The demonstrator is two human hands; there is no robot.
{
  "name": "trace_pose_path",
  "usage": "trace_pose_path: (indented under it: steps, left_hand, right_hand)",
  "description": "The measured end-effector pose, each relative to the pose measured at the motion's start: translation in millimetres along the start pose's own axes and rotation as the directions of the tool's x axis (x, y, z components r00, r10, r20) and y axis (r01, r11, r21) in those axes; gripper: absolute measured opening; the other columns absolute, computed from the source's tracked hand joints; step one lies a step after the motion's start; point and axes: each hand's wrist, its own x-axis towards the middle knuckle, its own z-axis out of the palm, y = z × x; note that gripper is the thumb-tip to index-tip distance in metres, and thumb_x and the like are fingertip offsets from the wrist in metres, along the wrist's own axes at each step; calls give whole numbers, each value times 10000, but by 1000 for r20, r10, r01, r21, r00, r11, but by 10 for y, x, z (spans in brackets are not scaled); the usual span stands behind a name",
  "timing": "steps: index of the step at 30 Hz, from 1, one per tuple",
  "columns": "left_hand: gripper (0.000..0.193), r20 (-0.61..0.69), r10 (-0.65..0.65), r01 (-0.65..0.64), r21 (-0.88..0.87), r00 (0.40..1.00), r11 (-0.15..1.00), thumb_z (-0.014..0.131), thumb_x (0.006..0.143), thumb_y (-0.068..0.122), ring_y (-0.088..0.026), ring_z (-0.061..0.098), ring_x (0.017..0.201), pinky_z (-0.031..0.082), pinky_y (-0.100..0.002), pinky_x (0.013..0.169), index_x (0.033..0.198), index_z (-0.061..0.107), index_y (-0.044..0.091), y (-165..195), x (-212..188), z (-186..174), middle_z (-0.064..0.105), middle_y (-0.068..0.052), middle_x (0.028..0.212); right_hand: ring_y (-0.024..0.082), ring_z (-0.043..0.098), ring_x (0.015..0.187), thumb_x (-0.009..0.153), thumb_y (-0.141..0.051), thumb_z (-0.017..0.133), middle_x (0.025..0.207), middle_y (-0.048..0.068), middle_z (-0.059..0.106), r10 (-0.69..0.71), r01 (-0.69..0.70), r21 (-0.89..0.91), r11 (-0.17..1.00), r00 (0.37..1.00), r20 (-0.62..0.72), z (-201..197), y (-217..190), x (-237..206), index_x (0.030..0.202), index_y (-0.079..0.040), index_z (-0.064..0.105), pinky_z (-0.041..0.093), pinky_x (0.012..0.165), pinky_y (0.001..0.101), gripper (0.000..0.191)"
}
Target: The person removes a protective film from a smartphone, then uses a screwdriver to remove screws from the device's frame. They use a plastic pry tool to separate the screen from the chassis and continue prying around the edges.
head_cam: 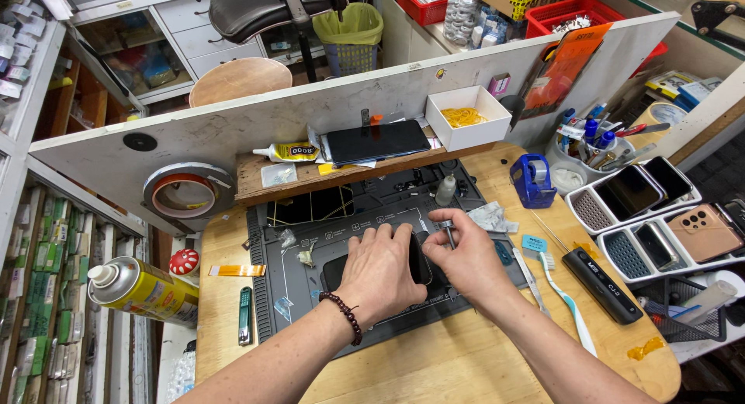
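Left hand (pixel 382 270), bead bracelet (pixel 345 315) at the wrist, lies palm-down with fingers together and curled over a dark smartphone (pixel 420 258), pressing it flat on the grey repair mat (pixel 310 249). The phone shows only as a dark strip between the two hands; most of it is hidden under the left palm.

Right hand (pixel 464 256) sits just beside the left, touching the phone's right edge. Thumb and forefinger pinch a small metal-tipped tool (pixel 448 232), held upright just above the phone's far end. What kind of tool it is cannot be told.

To the right of the right hand: a toothbrush (pixel 560 293) and a black electric screwdriver (pixel 601 284), both lying on the wooden bench (pixel 434 357). Beyond the fingers, a small clear bottle (pixel 445 190) stands on the mat. Well left of the left hand, a yellow spray can (pixel 143 290).
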Motion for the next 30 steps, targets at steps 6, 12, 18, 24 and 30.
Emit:
trace_pose_path:
  steps: [6, 12, 18, 24, 30]
  left_hand:
    - [652, 6, -2, 2, 12, 1000, 1000, 819, 637, 274, -375, 576, 1136, 427, -516, 998, 1192, 586, 22, 13, -2, 19, 628, -201, 1134]
    - [713, 42, -26, 26, 17, 999, 1000, 823, 631, 313, -366, 580, 1156, 441, -492, 1004, 1230, 588, 7, -76, 7, 18, 626, -207, 1156]
    - [872, 54, -126, 129, -57, 991, 990, 836, 607, 347, -364, 592, 1152, 443, -499, 1022, 1342, 540, -18, -209, 20, -45, 628, -210, 1181]
    - [838, 12, -130, 130, -104, 992, 986, 833, 598, 352, -396, 599, 1129, 453, -513, 1018, 1292, 570, -36, -336, -24, -55, 635, -238, 1158]
    - [701, 50, -140, 145, -131, 989, 981, 821, 607, 374, -384, 610, 1114, 470, -503, 1007, 1142, 611, -28, -470, -43, -44, 658, -224, 1095]
  right_hand:
    - [79, 599, 704, 905, -36, 610, 773, 13, 648, -102, 109, -215, 971, 994, 41, 57, 8, -9, 1307, -119, 575, 497, 626, 231, 412]
    - [124, 422, 575, 874, -43, 640, 791, -17, 619, 261, -288, 206, 935, 954, 148, 23, 85, 86, 1290, -124, 586, 306, 479, 299, 427]
    - [119, 590, 699, 833, -54, 681, 800, 31, 660, -60, 65, -204, 977, 998, 29, 4, 319, 583, 1141, -51, 684, 501, 634, 299, 308]
    - [307, 733, 873, 790, -121, 687, 889, 151, 754, -181, 235, -531, 814, 972, 152, 280, 420, 1180, 1134, -96, 714, 563, 820, 402, 346]
    - [392, 708, 997, 769, -132, 704, 1023, 210, 750, -179, 218, -597, 772, 976, 125, 419, 426, 1416, 1171, -94, 720, 547, 901, 450, 404]
